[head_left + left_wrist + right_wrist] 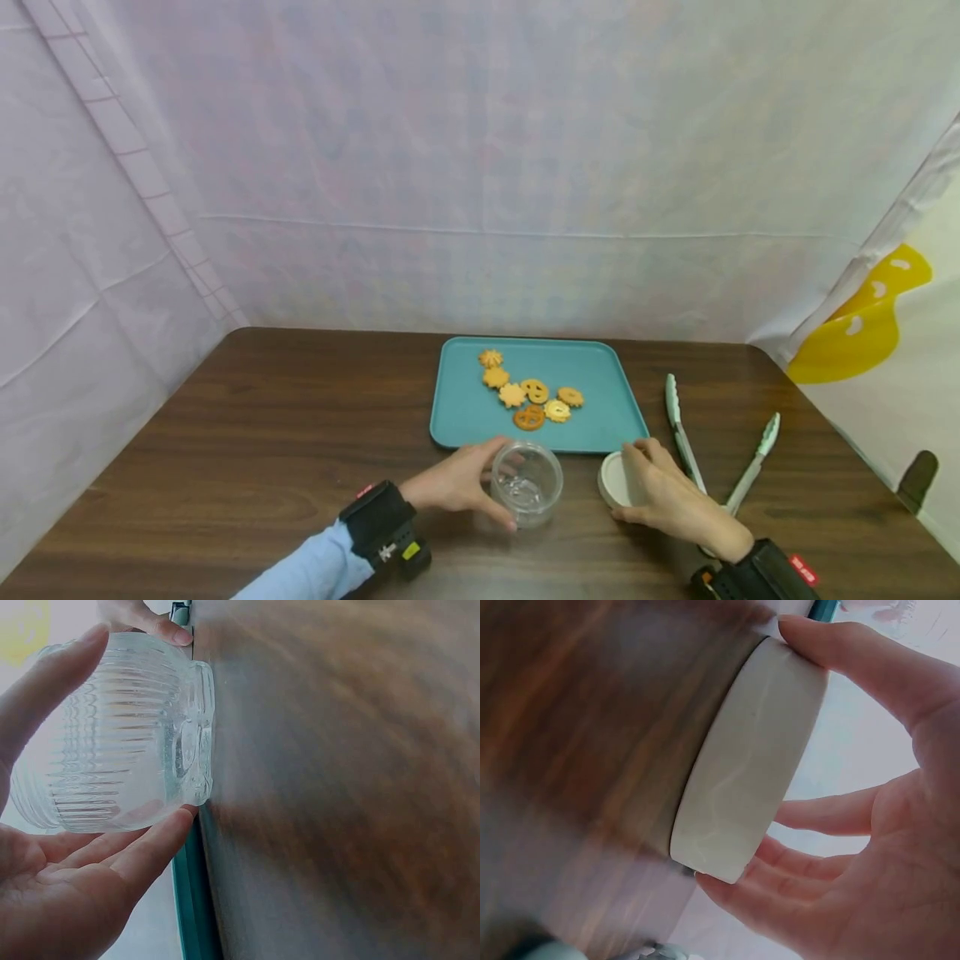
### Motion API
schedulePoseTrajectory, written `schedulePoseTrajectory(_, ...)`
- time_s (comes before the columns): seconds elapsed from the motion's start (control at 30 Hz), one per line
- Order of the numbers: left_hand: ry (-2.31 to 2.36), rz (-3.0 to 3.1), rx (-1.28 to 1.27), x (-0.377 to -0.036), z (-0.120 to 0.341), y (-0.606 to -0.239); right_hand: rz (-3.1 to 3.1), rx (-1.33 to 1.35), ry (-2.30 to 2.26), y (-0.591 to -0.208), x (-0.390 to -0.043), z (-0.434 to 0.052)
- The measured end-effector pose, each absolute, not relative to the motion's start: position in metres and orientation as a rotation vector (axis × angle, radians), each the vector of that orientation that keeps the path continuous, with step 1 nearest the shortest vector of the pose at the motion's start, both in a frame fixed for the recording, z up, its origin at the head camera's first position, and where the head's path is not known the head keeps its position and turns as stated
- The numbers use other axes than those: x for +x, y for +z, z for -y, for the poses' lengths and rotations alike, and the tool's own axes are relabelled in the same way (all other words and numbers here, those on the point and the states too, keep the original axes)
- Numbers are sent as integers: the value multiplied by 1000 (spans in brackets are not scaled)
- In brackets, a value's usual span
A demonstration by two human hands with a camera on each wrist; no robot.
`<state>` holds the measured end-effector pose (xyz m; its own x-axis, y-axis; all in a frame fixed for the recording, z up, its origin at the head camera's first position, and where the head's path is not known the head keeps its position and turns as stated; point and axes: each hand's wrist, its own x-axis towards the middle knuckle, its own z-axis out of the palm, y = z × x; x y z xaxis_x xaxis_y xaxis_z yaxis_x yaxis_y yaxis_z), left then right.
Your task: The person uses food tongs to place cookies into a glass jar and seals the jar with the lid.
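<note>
A clear ribbed glass jar [527, 487] stands upright and lidless on the brown table. My left hand [461, 483] is around its left side, the thumb in front and the fingers behind; close up, the fingertips lie along the glass [112, 742] near its base. To the right, a round off-white lid [615, 482] lies on the table. My right hand [663, 492] holds this lid by its edge, with the thumb and fingers on opposite sides. In the right wrist view the lid's smooth side wall [746, 765] faces the camera.
Behind the jar lies a blue-green tray [600, 367] with several cookies [536, 391] and a pretzel-shaped one [528, 417]. Spread tongs [678, 429] rest right of the tray, partly behind my right hand. White sheets [480, 167] hang at the table's back and sides.
</note>
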<state>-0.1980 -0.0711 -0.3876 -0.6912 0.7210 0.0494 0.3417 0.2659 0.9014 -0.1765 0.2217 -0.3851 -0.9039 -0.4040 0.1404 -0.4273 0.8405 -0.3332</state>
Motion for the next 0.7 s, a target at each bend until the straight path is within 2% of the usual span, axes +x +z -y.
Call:
schedulePoseTrajectory(0.43,1409,-2161,954,-198,71,-387,3003,593,605,-378,-175,-221)
schedulePoseTrajectory(0.7,1399,-2172,961,-198,71,-388,2949,269,479,-358,-183,-241)
